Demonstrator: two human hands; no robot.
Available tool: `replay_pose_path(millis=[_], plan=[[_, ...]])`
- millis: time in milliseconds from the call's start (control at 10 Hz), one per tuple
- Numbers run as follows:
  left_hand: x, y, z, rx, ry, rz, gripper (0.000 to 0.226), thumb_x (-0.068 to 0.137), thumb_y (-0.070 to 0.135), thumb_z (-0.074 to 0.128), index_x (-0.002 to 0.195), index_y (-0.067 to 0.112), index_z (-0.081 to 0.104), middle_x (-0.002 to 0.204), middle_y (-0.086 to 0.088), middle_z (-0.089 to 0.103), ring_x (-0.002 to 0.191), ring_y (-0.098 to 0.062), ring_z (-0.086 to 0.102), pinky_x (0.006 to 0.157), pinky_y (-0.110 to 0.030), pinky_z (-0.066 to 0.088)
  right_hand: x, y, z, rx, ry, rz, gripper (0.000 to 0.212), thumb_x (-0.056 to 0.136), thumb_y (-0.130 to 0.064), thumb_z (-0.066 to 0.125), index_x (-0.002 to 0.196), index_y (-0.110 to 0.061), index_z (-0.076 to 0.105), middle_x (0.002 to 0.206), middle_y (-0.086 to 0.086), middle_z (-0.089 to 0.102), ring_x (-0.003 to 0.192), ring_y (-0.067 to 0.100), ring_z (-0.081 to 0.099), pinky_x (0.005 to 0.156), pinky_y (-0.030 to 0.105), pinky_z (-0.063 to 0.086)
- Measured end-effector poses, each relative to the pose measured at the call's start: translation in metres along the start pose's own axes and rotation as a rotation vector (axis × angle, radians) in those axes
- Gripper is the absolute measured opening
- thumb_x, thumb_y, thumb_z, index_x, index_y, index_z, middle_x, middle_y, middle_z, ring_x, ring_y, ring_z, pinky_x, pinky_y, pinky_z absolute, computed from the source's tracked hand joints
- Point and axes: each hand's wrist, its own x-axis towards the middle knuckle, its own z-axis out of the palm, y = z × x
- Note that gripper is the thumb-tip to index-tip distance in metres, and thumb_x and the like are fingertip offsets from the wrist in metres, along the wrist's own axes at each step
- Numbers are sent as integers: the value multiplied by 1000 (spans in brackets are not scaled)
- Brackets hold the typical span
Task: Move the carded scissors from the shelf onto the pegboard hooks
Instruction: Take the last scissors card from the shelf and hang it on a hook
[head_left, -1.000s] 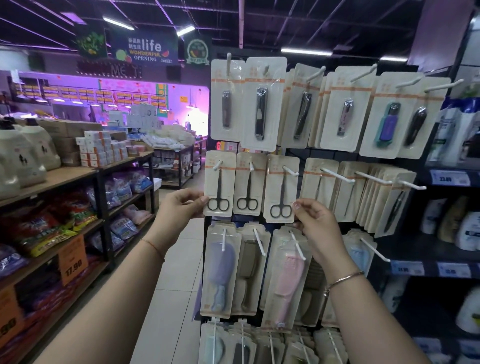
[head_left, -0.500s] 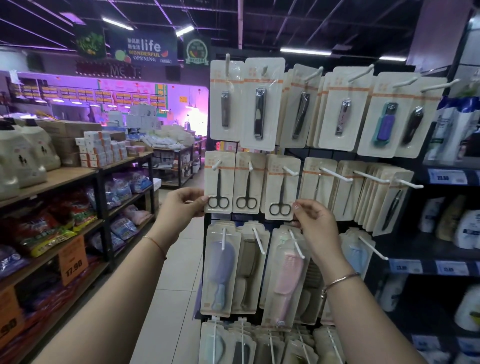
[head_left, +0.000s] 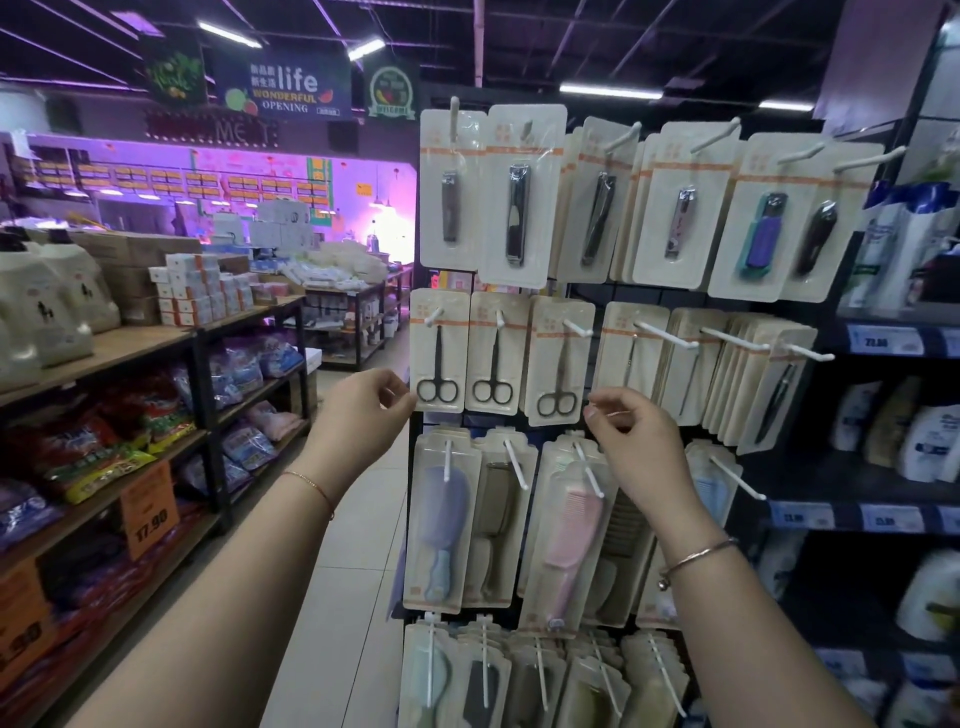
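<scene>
Comparing with a second ago: both hands are off the scissors cards. Left hand (head_left: 363, 415), at 9 o'clock of the leftmost card (head_left: 437, 352), has fingers loosely curled, holding nothing; right hand (head_left: 641, 441), at 4 o'clock of the third card (head_left: 560, 361), likewise empty. Three cards hang on the middle-row hooks (head_left: 577, 327). Judgement: this batch is hung; next fetch from the shelf, if any remain.
</scene>
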Motion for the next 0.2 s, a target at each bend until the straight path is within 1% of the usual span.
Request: replay_pose_path(millis=[100, 200], plan=[[-5, 8, -3, 85, -36, 50, 16, 87, 26, 59, 88, 12, 67, 86, -4, 68, 81, -22, 62, 72, -33, 53, -3, -1, -5, -99, -33, -39, 13, 88, -13, 65, 101, -17, 69, 99, 4, 67, 85, 14, 61, 76, 23, 49], [-11, 18, -7, 212, -95, 78, 20, 88, 32, 58, 89, 14, 66, 89, -5, 68, 83, -23, 63, 73, -37, 56, -9, -6, -13, -218, -70, -93, 14, 88, -14, 64, 101, -16, 70, 98, 4, 65, 83, 11, 57, 77, 23, 45]])
